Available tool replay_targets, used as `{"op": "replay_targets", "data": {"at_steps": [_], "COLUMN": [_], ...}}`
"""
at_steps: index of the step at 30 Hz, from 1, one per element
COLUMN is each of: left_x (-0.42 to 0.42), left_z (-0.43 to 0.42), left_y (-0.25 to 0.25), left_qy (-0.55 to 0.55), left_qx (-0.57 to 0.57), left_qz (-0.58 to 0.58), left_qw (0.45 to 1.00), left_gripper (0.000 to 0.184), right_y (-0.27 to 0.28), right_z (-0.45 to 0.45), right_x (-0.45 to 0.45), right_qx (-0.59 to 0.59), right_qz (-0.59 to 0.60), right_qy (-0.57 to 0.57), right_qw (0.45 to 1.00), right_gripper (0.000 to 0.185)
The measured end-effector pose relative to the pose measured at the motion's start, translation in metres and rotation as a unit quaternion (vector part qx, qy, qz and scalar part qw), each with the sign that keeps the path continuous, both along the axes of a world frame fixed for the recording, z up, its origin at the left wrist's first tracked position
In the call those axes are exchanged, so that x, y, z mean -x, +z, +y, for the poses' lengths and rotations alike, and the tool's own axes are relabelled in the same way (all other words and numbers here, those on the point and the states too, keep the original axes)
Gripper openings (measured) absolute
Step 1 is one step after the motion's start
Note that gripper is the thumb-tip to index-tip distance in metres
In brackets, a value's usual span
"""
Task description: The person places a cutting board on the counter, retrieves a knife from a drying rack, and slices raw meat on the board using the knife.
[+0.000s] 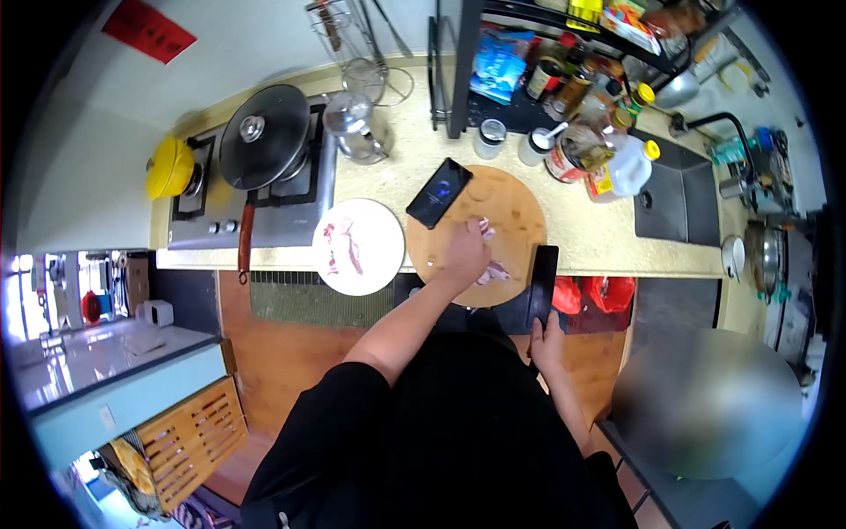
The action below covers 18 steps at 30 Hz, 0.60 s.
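On the round wooden cutting board [517, 196], my left hand [465, 251] pinches a small piece of raw meat [486, 228] at its fingertips. More raw meat [495, 272] lies on the board just below that hand. My right hand [547, 342] is closed round the handle of a dark-bladed cleaver [543, 280]. The blade stands upright along the board's right edge, apart from the meat. To the left, a white plate [377, 264] carries strips of raw meat [345, 247]. A black phone [439, 193] rests partly over the board's upper left edge.
Left on the gas stove [317, 181] are a lidded wok [280, 132] and a yellow pot [170, 167]. A glass jug [355, 128] stands beside it. Jars and bottles [564, 154] crowd the back right, before the sink [677, 189]. Red bags [611, 293] hang below the counter edge.
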<state>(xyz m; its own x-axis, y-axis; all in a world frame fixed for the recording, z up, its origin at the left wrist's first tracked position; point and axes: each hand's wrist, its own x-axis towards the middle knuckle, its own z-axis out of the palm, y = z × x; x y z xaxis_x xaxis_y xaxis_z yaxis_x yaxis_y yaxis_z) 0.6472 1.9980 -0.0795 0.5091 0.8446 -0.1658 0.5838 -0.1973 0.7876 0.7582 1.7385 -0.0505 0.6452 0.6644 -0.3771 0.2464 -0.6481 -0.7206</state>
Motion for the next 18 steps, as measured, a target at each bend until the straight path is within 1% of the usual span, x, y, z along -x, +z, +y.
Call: {"op": "replay_targets", "data": {"at_steps": [1,3,4,5,6,8,10,11,13,14,16,17,18], "left_x": [0.003,0.024,0.038,0.058,0.081,0.122,0.154,0.166,0.185,0.193,0.213,0.222,0.231], "left_z": [0.002,0.004,0.009,0.015,0.022,0.040,0.061,0.071,0.077,0.080,0.074,0.071,0.069], "left_y": [-0.001,-0.002,0.012,0.025,0.058,0.077,0.054,0.042,0.039,0.039,0.039,0.040,0.034], "left_qy": [0.002,0.065,0.095,0.112,0.130,0.164,0.181,0.150,0.172,0.182,0.229,0.253,0.234], "left_qx": [0.021,-0.027,-0.053,-0.014,0.026,0.047,-0.026,-0.073,-0.162,-0.206,-0.191,-0.183,-0.134], "left_qz": [-0.047,-0.142,-0.188,-0.144,-0.099,-0.059,-0.014,0.044,0.098,0.125,0.176,0.202,0.231], "left_qw": [0.999,0.987,0.976,0.983,0.986,0.984,0.983,0.985,0.967,0.953,0.938,0.928,0.935], "left_gripper": [0.046,0.044,0.044,0.042,0.041,0.039,0.041,0.047,0.051,0.053,0.055,0.056,0.053], "right_y": [0.003,0.005,-0.005,-0.016,-0.023,-0.017,-0.016,-0.012,0.007,0.016,0.027,0.031,0.030], "right_z": [0.002,0.005,0.004,0.004,0.003,0.012,0.019,0.024,0.040,0.047,0.056,0.059,0.060], "right_x": [-0.001,-0.002,-0.007,-0.011,-0.012,-0.012,-0.012,-0.009,-0.004,-0.001,0.006,0.011,0.013], "right_qx": [-0.009,-0.022,-0.046,-0.070,-0.092,-0.077,-0.070,-0.050,-0.010,-0.016,-0.027,-0.035,-0.023], "right_qz": [0.001,0.005,-0.015,-0.034,-0.052,-0.047,-0.051,-0.041,-0.026,-0.036,-0.051,-0.041,-0.037], "right_qy": [0.006,0.022,0.043,0.062,0.082,0.092,0.105,0.105,0.101,0.113,0.139,0.137,0.142], "right_qw": [1.000,0.999,0.998,0.995,0.991,0.992,0.991,0.992,0.994,0.993,0.989,0.989,0.989], "right_gripper": [0.015,0.016,0.014,0.013,0.011,0.012,0.011,0.013,0.017,0.018,0.018,0.018,0.018]}}
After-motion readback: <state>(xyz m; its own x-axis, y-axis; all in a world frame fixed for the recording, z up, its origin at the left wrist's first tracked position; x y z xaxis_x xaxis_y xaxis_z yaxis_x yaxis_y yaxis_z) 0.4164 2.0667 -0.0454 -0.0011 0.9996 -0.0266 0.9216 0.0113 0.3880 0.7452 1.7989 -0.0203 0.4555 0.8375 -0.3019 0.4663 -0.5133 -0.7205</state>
